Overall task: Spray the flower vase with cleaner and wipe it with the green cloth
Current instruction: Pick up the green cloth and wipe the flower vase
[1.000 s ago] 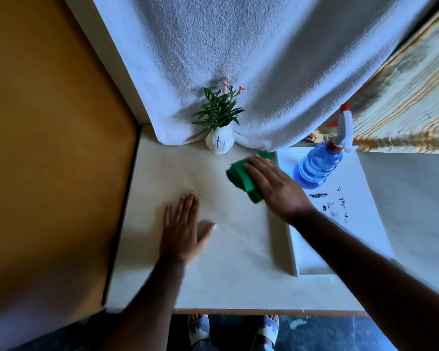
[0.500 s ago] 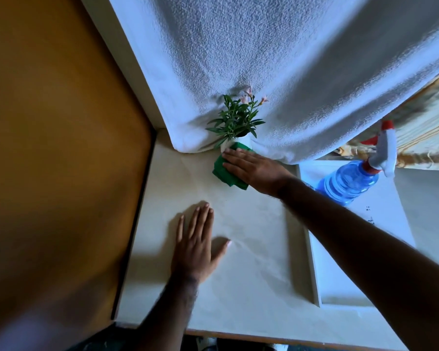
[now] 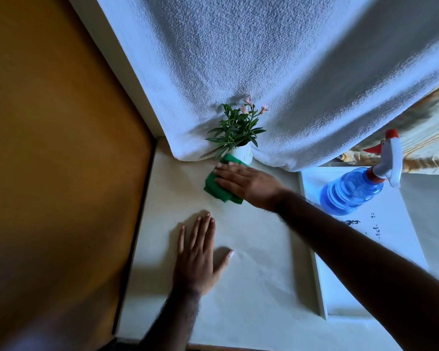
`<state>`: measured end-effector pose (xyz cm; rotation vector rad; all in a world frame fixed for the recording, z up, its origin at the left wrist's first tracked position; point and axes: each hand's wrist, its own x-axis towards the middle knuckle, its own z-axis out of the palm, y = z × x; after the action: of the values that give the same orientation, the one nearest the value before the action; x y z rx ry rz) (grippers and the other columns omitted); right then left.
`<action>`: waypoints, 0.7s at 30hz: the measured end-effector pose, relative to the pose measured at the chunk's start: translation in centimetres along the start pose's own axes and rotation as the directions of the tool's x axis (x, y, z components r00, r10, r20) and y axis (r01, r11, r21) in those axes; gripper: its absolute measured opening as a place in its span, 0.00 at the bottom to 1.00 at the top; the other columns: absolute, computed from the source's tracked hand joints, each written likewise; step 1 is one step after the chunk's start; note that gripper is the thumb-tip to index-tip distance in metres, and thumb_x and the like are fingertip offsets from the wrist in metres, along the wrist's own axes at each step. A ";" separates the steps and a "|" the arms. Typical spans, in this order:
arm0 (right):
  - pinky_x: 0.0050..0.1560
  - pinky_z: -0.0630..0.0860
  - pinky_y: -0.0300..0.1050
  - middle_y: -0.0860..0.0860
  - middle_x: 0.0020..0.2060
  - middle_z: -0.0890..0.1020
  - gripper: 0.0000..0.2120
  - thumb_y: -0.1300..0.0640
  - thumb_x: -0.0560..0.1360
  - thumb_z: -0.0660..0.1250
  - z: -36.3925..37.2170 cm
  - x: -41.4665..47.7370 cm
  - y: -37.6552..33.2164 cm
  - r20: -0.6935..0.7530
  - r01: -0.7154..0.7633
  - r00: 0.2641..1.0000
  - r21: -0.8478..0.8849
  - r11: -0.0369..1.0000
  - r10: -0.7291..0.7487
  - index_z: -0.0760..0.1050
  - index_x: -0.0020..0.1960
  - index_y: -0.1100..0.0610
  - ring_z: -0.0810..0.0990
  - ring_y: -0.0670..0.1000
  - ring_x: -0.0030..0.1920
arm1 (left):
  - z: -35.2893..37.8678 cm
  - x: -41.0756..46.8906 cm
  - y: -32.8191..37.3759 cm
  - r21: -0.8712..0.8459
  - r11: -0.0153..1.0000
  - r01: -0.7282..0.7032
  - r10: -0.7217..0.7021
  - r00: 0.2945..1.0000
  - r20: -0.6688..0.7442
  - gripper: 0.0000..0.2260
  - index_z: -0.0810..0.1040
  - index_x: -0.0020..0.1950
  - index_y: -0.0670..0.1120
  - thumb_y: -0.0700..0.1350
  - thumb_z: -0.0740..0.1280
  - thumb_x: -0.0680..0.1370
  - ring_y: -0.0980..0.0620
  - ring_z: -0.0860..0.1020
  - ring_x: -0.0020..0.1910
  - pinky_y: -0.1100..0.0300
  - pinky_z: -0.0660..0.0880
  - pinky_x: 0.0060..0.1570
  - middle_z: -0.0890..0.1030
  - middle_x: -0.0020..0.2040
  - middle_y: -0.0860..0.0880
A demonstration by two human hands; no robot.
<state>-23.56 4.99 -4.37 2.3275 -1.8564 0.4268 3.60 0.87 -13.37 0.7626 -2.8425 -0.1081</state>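
- Green cloth (image 3: pixel 219 190): folded, held against the front of the white flower vase (image 3: pixel 244 152), which I see at the back of the table (image 3: pixel 251 282), below a hanging white towel (image 3: pixel 264 72).
- Right hand (image 3: pixel 248 183): fingers straight, pressing the cloth.
- Left hand (image 3: pixel 196 259): flat on the table, holding nothing.
- Blue spray bottle (image 3: pixel 350 191): standing well to the right.

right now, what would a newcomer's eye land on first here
The right hand presses a green cloth against the white flower vase, at the back of the table under a hanging white towel. To the right, a blue spray bottle sits on a white tray. The left hand lies flat on the table.
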 end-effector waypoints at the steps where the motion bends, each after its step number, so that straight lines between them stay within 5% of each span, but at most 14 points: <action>1: 0.70 0.72 0.60 0.66 0.67 0.79 0.17 0.68 0.81 0.59 -0.2 0.5 0.5 -0.008 -0.010 1.000 -0.004 1.000 0.010 0.78 0.66 0.69 0.78 0.66 0.68 | 0.0 0.0 0.0 0.000 1.000 -0.001 0.001 1.000 0.002 0.40 0.60 0.83 0.43 0.70 0.59 0.81 0.46 0.61 0.84 0.36 0.67 0.78 0.62 0.85 0.45; 4: 0.70 0.72 0.62 0.66 0.67 0.79 0.19 0.66 0.82 0.54 -0.3 1.2 2.0 0.058 0.011 0.998 0.001 1.000 -0.011 0.77 0.66 0.69 0.77 0.67 0.69 | 0.2 0.0 -0.1 -0.001 1.000 -0.008 0.008 1.000 -0.005 0.41 0.60 0.84 0.43 0.70 0.59 0.81 0.46 0.61 0.84 0.35 0.66 0.78 0.61 0.85 0.45; 7: 0.70 0.71 0.62 0.67 0.66 0.79 0.15 0.70 0.81 0.60 1.0 0.8 2.2 0.097 0.053 0.994 0.043 0.998 -0.057 0.78 0.65 0.70 0.77 0.67 0.68 | 0.3 0.0 -0.2 0.000 1.000 -0.008 0.008 1.000 0.002 0.41 0.59 0.84 0.43 0.70 0.59 0.81 0.47 0.59 0.84 0.35 0.66 0.78 0.60 0.86 0.46; 15: 0.72 0.72 0.64 0.65 0.71 0.76 0.20 0.75 0.78 0.64 3.0 -0.5 0.6 0.163 -0.182 0.976 0.233 0.955 0.146 0.74 0.70 0.69 0.72 0.67 0.73 | 0.3 0.0 -0.2 -0.002 1.000 0.002 -0.002 1.000 0.030 0.40 0.61 0.83 0.43 0.70 0.58 0.81 0.47 0.62 0.84 0.35 0.68 0.77 0.62 0.85 0.46; 21: 0.75 0.67 0.55 0.61 0.70 0.78 0.18 0.67 0.83 0.58 1.1 -0.6 0.6 -0.044 -0.064 0.997 0.075 0.995 0.068 0.76 0.70 0.65 0.74 0.61 0.73 | 0.0 0.0 -0.1 -0.002 1.000 -0.003 0.003 1.000 0.018 0.40 0.62 0.83 0.43 0.69 0.60 0.81 0.46 0.63 0.83 0.35 0.68 0.76 0.63 0.84 0.45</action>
<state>-24.10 5.11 -5.68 2.2855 -1.9319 0.5615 3.63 0.78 -13.39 0.7603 -2.8602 -0.1181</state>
